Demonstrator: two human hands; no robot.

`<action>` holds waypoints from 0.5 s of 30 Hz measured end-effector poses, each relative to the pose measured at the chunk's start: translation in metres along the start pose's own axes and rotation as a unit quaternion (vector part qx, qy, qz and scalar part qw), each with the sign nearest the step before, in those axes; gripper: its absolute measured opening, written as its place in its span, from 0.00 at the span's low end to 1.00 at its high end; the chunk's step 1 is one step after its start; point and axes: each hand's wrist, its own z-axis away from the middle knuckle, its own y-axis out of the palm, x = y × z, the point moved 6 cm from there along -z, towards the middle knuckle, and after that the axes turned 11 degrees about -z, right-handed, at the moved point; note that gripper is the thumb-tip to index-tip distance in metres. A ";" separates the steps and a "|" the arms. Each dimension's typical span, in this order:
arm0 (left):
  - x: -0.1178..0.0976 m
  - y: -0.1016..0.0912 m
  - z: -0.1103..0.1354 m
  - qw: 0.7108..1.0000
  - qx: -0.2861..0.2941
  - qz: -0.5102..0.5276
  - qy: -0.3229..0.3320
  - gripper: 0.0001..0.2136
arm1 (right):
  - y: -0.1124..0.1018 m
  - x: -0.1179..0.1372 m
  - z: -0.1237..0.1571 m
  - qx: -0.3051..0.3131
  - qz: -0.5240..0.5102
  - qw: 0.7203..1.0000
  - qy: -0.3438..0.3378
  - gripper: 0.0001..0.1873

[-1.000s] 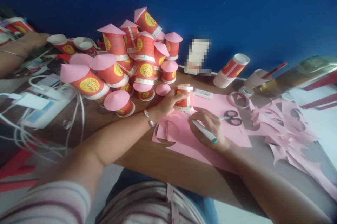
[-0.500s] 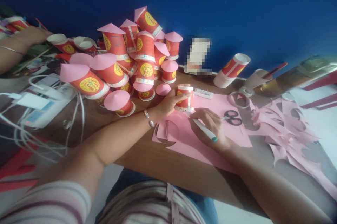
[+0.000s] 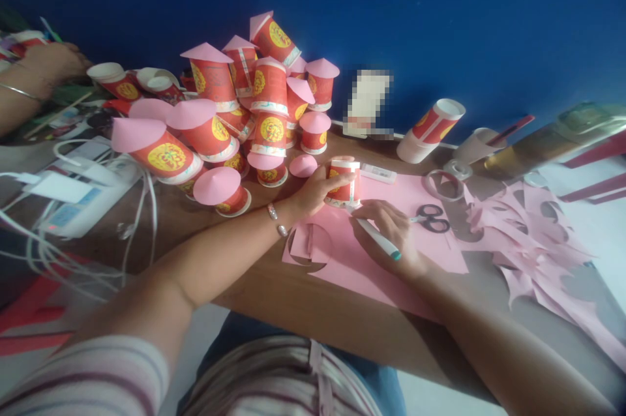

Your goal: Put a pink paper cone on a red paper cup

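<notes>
My left hand [image 3: 320, 189] is wrapped round a red and white paper cup [image 3: 346, 186], thumb across its side. The cup is over a pink paper sheet [image 3: 391, 289]. In my right hand [image 3: 391, 223] is a white marker [image 3: 374, 238] with a green end pointing toward me; its tip is at the cup's lower rim. Beside the right hand lie scissors [image 3: 433, 218] with black handles on the sheet. A small pink paper cone [image 3: 303, 166] sits left of the cup, and cut pink pieces [image 3: 310, 243] lie just below my left hand.
Red cups with pink cone tops [image 3: 215, 77] are piled at the back left. A white power strip [image 3: 73, 194] with cables lies left. At right are pink scraps [image 3: 533, 240], a tape roll [image 3: 444, 185] and stacked cups [image 3: 433, 129]. Another person's hand [image 3: 59, 67] is far left.
The marker's green end has shifted slightly left and up, with a small movement of my right hand. My left hand and the cup stay put. The other person's hand has moved a little.
</notes>
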 end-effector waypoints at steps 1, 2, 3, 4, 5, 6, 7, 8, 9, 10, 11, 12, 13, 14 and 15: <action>-0.001 0.000 0.000 1.000 -0.001 0.003 0.001 0.22 | 0.000 -0.001 0.001 0.001 -0.001 1.000 0.003 0.12; -0.001 0.001 0.000 1.000 -0.002 0.006 0.002 0.23 | 0.000 -0.002 0.001 0.001 -0.002 1.000 0.006 0.12; -0.001 0.001 -0.001 1.000 -0.001 0.009 0.003 0.23 | -0.001 -0.002 0.002 0.002 -0.002 1.000 0.009 0.12; -0.001 0.001 -0.001 1.000 -0.001 0.012 0.003 0.24 | -0.001 -0.003 0.002 0.002 -0.001 1.000 0.010 0.12; 0.000 0.001 -0.002 1.000 -0.001 0.014 0.002 0.24 | -0.001 -0.003 0.002 0.001 0.001 1.000 0.011 0.12; 0.000 0.000 -0.002 1.000 0.001 0.015 0.000 0.24 | -0.001 -0.003 0.002 0.001 0.003 1.000 0.013 0.11; 0.001 0.000 -0.002 1.000 0.002 0.015 -0.001 0.23 | -0.001 -0.003 0.002 0.000 0.006 1.000 0.014 0.11; 0.001 0.000 -0.003 1.000 0.003 0.015 -0.001 0.23 | -0.001 -0.003 0.002 0.000 0.009 1.000 0.014 0.11; 0.002 -0.001 -0.003 1.000 0.002 0.015 -0.001 0.23 | -0.001 -0.002 0.002 0.000 0.012 1.000 0.013 0.11; 0.002 -0.001 -0.003 1.000 0.001 0.014 -0.001 0.24 | -0.001 -0.002 0.001 0.000 0.015 1.000 0.011 0.11; 0.002 -0.001 -0.003 1.000 -0.001 0.014 -0.001 0.24 | -0.001 -0.001 0.001 0.000 0.017 1.000 0.008 0.11; 0.001 -0.001 -0.003 1.000 -0.005 0.014 -0.001 0.24 | -0.001 0.000 0.001 0.000 0.019 1.000 0.005 0.10; 0.001 -0.002 -0.002 1.000 -0.009 0.015 -0.001 0.24 | 0.000 0.000 0.001 0.000 0.021 1.000 0.003 0.10; 0.000 -0.002 -0.002 1.000 -0.012 0.015 -0.001 0.25 | 0.000 0.000 0.001 0.000 0.021 1.000 0.001 0.10; -0.001 -0.001 -0.002 1.000 -0.014 0.015 0.000 0.25 | 0.000 0.001 0.000 0.000 0.021 1.000 0.000 0.10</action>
